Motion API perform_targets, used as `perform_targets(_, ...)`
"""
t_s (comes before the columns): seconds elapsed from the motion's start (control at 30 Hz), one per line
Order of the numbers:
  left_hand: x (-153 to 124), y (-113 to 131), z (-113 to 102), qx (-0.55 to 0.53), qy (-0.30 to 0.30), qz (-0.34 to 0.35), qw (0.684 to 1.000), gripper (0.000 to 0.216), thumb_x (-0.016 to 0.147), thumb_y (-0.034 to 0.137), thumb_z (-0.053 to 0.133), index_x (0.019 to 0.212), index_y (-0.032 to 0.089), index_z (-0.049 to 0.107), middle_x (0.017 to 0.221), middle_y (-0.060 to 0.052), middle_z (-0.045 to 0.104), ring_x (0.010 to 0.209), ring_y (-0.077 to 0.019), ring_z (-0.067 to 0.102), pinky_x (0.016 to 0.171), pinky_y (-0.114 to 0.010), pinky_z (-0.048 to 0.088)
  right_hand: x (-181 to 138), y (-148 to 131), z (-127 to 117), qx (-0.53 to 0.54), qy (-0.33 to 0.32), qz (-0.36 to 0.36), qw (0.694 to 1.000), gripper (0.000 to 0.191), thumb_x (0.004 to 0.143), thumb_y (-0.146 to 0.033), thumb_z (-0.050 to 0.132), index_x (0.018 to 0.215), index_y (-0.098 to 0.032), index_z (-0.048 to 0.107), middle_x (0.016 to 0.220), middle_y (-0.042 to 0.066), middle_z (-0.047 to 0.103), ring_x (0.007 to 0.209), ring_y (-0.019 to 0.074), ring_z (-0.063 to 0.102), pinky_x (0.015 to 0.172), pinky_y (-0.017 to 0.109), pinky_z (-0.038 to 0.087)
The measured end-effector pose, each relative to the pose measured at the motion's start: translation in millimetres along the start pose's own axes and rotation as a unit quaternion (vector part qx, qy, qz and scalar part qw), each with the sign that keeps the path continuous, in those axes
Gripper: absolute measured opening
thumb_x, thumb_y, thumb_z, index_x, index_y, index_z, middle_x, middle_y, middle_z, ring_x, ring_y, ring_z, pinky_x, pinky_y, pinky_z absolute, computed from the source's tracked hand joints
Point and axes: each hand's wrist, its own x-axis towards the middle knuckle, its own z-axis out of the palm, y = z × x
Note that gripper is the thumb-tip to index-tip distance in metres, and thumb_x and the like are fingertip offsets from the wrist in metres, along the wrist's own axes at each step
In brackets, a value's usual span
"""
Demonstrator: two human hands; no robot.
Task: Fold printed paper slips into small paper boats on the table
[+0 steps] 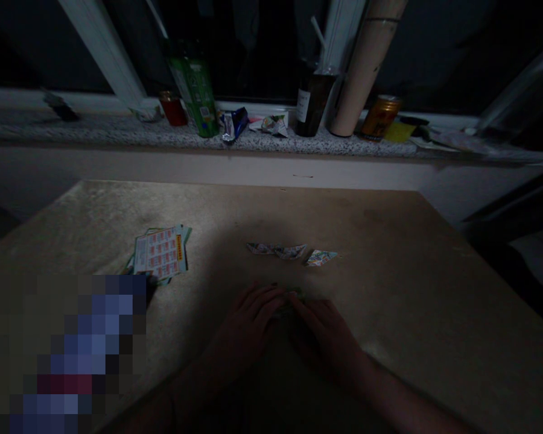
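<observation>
Left hand (248, 325) and right hand (328, 337), fingers closed on folded paper (293, 296); bare table (434, 289) rightward.

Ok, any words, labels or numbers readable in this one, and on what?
No text reads clearly; the picture is dark.
Printed sheets: grid of red cells, too small.
Green bottle: label blurred.
Dark bottle: white label, blurred.
Can: too dark.
Folded papers: print blurred.
Held paper: mostly covered, unreadable.
</observation>
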Motion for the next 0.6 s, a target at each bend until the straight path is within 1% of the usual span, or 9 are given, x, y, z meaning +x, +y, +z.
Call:
perform_targets(0.13,-1.7,-0.4,1.8,0.004,-0.003,0.018,1.0,0.032,0.093,0.012,0.038,0.122,0.019,0.048,0.124,-0.005,0.058,0.118,-0.0165,0.049,0.107,-0.041,0.032,-0.8,-0.3,-0.8,0.016,0.004,0.011,1.0,0.055,0.088,-0.018,0.046,0.141,-0.019,0.028,0.103,0.012,0.063,0.087,0.0235,0.058,0.076,0.039,0.049)
perform_targets(0.2,-3.0,-0.7,1.6,0.01,0.0,0.024,1.0,0.031,0.094,0.012,0.039,0.122,0.019,0.049,0.125,-0.005,0.058,0.12,-0.0165,0.048,0.108,-0.04,0.031,-1.4,0.0,-1.0,0.024,0.005,0.016,1.0,0.053,0.089,-0.019,0.046,0.139,-0.019,0.03,0.106,0.012,0.062,0.09,0.0238,0.057,0.077,0.039,0.048)
perform_targets(0.33,-5.5,-0.2,-2.1,0.033,0.004,0.048,0.998,0.036,0.094,0.009,0.037,0.126,0.02,0.047,0.128,-0.002,0.056,0.124,-0.0158,0.042,0.11,-0.04,0.026,-1.5,0.8,-2.1,0.034,0.005,0.016,0.999,0.055,0.089,-0.019,0.045,0.14,-0.018,0.028,0.109,0.013,0.061,0.093,0.0237,0.057,0.08,0.039,0.048)
perform_targets(0.43,-5.9,1.9,-5.9,0.052,-0.014,0.075,0.996,0.04,0.093,0.006,0.034,0.127,0.022,0.048,0.127,0.0,0.057,0.125,-0.0151,0.041,0.112,-0.041,0.022,-1.2,1.5,-2.6,0.041,0.006,0.012,0.999,0.056,0.089,-0.018,0.045,0.141,-0.019,0.026,0.109,0.012,0.061,0.092,0.0238,0.057,0.079,0.04,0.048)
perform_targets(0.5,-5.8,3.7,-7.0,0.05,-0.011,0.075,0.996,0.038,0.093,0.007,0.037,0.125,0.022,0.049,0.125,0.0,0.058,0.124,-0.015,0.042,0.112,-0.041,0.021,-1.2,2.0,-2.5,0.044,0.006,0.012,0.999,0.054,0.089,-0.018,0.046,0.14,-0.02,0.029,0.106,0.011,0.062,0.09,0.0238,0.057,0.077,0.04,0.048)
perform_targets(0.6,-5.5,5.5,-6.6,0.033,0.012,0.065,0.997,0.033,0.093,0.012,0.041,0.123,0.021,0.051,0.124,0.0,0.059,0.122,-0.0162,0.045,0.111,-0.041,0.022,-1.6,2.5,-2.2,0.046,0.002,0.015,0.999,0.05,0.088,-0.019,0.048,0.136,-0.021,0.035,0.104,0.01,0.062,0.088,0.0237,0.057,0.077,0.04,0.048)
